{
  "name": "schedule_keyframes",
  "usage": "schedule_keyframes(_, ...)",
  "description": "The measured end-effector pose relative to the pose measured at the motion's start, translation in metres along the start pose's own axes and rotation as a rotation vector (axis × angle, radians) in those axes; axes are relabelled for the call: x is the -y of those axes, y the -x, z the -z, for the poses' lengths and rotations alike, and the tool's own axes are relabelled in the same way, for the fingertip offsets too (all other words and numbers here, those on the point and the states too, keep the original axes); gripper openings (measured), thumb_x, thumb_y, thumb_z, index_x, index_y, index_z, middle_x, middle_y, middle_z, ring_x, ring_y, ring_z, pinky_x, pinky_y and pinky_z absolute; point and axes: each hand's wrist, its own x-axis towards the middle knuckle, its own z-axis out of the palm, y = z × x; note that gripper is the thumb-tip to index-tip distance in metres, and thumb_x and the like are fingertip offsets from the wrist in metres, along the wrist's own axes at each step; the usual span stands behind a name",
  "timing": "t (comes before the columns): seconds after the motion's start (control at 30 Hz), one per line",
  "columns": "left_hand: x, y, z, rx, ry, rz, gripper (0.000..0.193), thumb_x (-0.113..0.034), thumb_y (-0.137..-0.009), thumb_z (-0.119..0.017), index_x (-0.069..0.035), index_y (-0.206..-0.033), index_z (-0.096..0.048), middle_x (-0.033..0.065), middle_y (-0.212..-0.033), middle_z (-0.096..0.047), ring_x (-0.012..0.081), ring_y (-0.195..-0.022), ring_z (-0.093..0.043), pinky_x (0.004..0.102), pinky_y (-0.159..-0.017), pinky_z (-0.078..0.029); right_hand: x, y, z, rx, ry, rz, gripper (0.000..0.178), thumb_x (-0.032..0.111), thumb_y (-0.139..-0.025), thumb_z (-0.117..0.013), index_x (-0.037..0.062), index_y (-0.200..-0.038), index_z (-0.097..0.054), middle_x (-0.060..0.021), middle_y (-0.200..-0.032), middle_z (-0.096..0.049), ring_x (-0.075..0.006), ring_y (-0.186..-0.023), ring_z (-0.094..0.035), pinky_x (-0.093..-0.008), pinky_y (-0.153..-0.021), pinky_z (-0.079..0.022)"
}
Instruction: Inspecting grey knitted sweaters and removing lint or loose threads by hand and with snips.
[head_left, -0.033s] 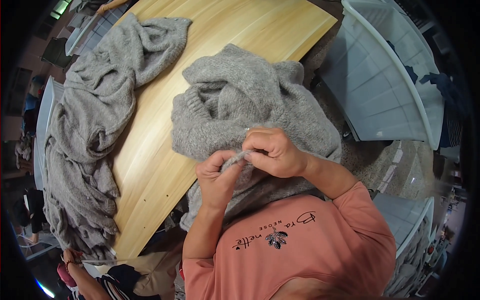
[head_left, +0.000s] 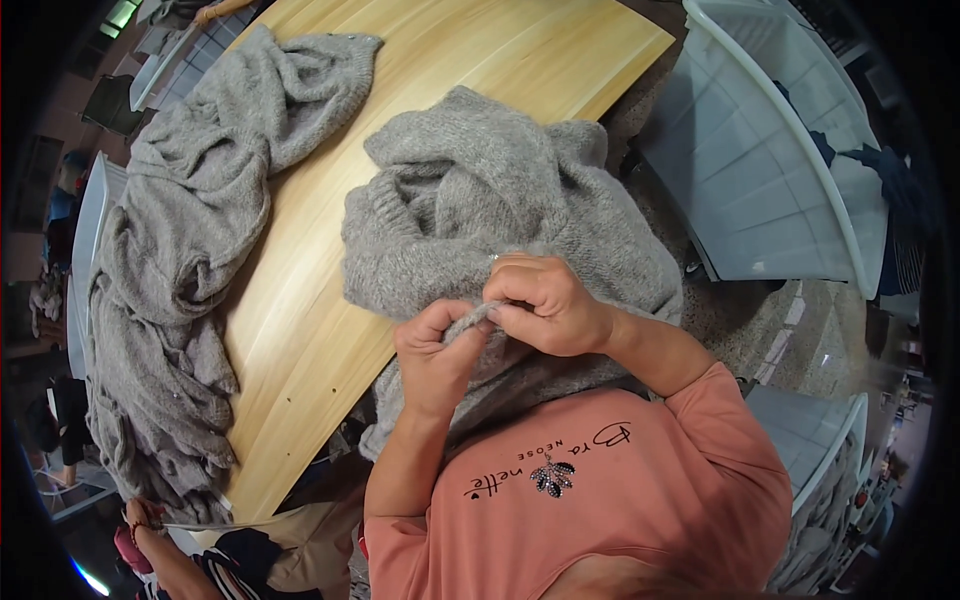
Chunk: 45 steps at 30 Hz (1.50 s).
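Observation:
A bulky grey knit sweater [head_left: 470, 140] lies bunched at the near edge of the wooden table, part of it hanging down against my body. My left hand [head_left: 435, 345] pinches a narrow rolled edge of it between thumb and fingers. Close beside it, my right hand [head_left: 545, 305] grips the same edge, thumb and curled fingers pressed together. Both hands are almost touching, just in front of my chest. A tiny bright glint shows by the right knuckles; I cannot make out what it is.
More grey knitwear [head_left: 190, 230] is heaped along the left side of the wooden table [head_left: 300, 340]. A large pale plastic bin [head_left: 750, 160] with dark cloth stands at the right, another bin [head_left: 800, 430] below it. At the lower left is another person's arm [head_left: 165, 555].

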Motion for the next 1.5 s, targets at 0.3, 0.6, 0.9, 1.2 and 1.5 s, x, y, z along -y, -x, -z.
schedule_keyframes(0.3, -0.009, 0.002, 0.018, -0.215, 0.376, 0.007, 0.004, -0.002, -0.077, -0.061, 0.001, -0.078, -0.060, 0.0024, -0.072, -0.061, 0.0072, -0.065, -0.052, 0.0214, -0.063, -0.041, -0.009, 0.022, 0.032, -0.179, 0.344, -0.077, 0.041, 0.006, -0.063, -0.072, -0.0023, -0.100, -0.056, -0.0117, -0.086, -0.057, -0.0273, -0.084, -0.056, -0.0328, -0.075, -0.044)
schedule_keyframes(0.6, -0.024, 0.012, 0.033, -0.209, 0.465, -0.202, 0.011, -0.006, -0.079, -0.058, 0.003, -0.085, -0.058, 0.0071, -0.080, -0.062, 0.0107, -0.071, -0.054, 0.0251, -0.070, -0.042, -0.008, 0.044, 0.046, -0.040, -0.431, -0.292, 0.028, 0.014, -0.067, -0.076, 0.0006, -0.087, -0.061, -0.0037, -0.081, -0.061, -0.0093, -0.073, -0.055, -0.0240, -0.064, -0.043)
schedule_keyframes(0.9, -0.045, 0.019, 0.020, -0.095, 0.303, -0.296, 0.009, -0.001, -0.077, -0.057, 0.004, -0.084, -0.058, 0.0088, -0.079, -0.060, 0.0130, -0.070, -0.053, 0.0258, -0.067, -0.042, 0.078, 0.021, 0.059, 0.107, 0.629, 0.506, 0.023, 0.001, -0.070, -0.060, 0.0016, -0.093, -0.061, -0.0124, -0.086, -0.064, -0.0164, -0.057, -0.054, -0.0262, -0.045, -0.038)
schedule_keyframes(1.2, -0.049, 0.016, -0.006, 0.181, 0.065, -0.132, 0.007, 0.006, -0.076, -0.061, 0.004, -0.083, -0.061, 0.0042, -0.075, -0.056, 0.0076, -0.067, -0.051, 0.0207, -0.059, -0.040, 0.051, 0.006, 0.022, -0.023, 0.507, 0.778, 0.021, 0.002, -0.064, -0.064, 0.0007, -0.083, -0.054, -0.0130, -0.079, -0.061, -0.0102, -0.044, -0.045, -0.0227, -0.036, -0.029)
schedule_keyframes(1.5, -0.033, 0.019, 0.003, 0.169, 0.313, 0.021, 0.009, -0.002, -0.084, -0.057, 0.005, -0.088, -0.062, 0.0022, -0.076, -0.059, 0.0045, -0.065, -0.050, 0.0183, -0.055, -0.041, 0.042, 0.005, 0.010, -0.010, 0.507, 0.688, 0.024, 0.002, -0.063, -0.064, -0.0007, -0.084, -0.054, -0.0099, -0.075, -0.057, -0.0124, -0.048, -0.048, -0.0240, -0.038, -0.033)
